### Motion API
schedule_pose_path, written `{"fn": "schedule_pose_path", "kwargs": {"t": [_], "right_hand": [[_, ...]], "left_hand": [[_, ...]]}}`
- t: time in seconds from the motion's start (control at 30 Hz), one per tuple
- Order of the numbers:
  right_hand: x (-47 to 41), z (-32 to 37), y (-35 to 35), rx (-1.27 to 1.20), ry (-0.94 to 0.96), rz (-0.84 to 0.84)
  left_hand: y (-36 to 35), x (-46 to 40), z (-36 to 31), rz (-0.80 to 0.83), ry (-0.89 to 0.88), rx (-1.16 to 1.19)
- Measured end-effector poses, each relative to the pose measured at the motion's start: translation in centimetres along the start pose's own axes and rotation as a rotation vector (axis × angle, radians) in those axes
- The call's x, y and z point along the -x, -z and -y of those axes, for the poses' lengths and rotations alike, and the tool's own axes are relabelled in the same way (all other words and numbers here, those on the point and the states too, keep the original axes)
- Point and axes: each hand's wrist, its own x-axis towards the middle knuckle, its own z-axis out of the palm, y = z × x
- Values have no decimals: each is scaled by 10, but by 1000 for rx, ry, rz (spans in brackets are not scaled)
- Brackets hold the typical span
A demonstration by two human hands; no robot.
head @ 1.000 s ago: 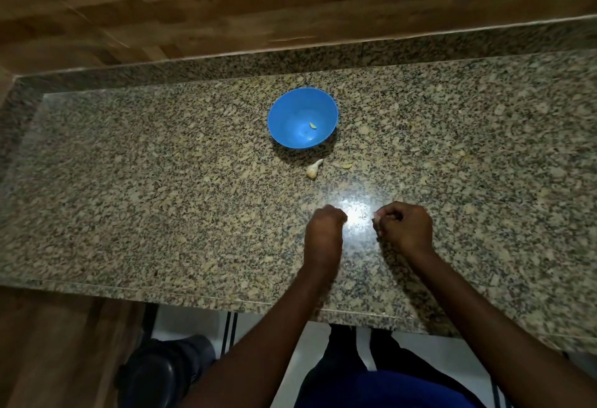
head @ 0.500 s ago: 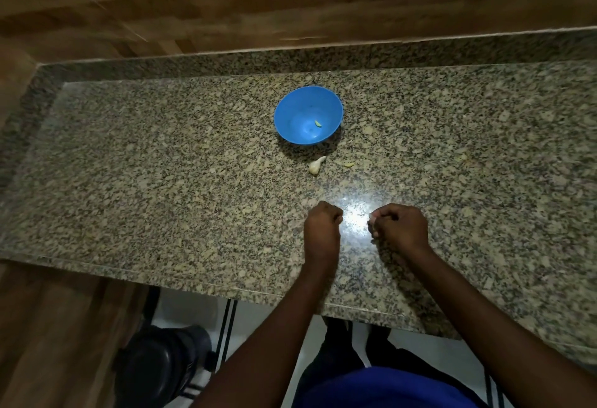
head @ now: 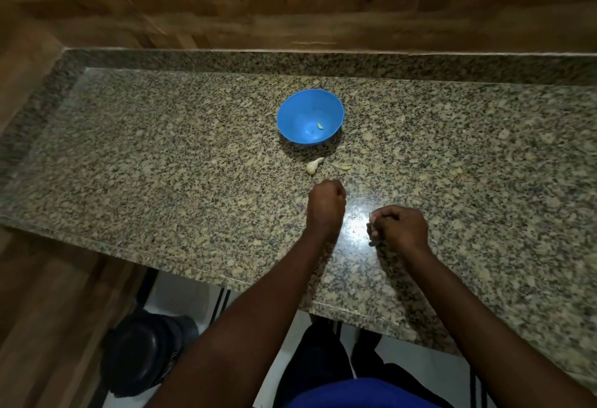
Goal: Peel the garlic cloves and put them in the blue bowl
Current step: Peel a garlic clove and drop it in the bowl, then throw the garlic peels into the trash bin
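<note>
On granite countertop (head: 161, 165): bowl (head: 292, 113) behind garlic clove (head: 312, 166); both hands nearer, left hand (head: 325, 206) beside right hand (head: 400, 226).

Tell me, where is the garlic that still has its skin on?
In the head view, the unpeeled garlic clove lies on the granite counter, between the blue bowl and the left hand.

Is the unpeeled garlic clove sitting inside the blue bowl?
No, the garlic clove lies on the counter just in front of the blue bowl, nearer the person.
</note>
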Motion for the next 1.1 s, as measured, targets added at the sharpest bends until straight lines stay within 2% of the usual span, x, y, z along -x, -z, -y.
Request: {"fn": "schedule_pose_path", "kwargs": {"t": [0.17,0.3,0.43,0.6,0.77,1.1], "right_hand": [[12,15,1,-176,-69,119],[26,28,-13,-196,-24,205],[53,38,-46,-237,7,293],[109,45,-110,-243,16,427],[189,28,-206,-168,30,574],[372,-26,-404,22,12,847]], "left_hand": [[24,35,-6,73,453,752],[54,61,9,109,572,1056],[95,93,33,81,598,1298],[158,147,86,-52,608,1465],[219,224,168,-209,625,1592],[339,386,339,-633,647,1705]]}}
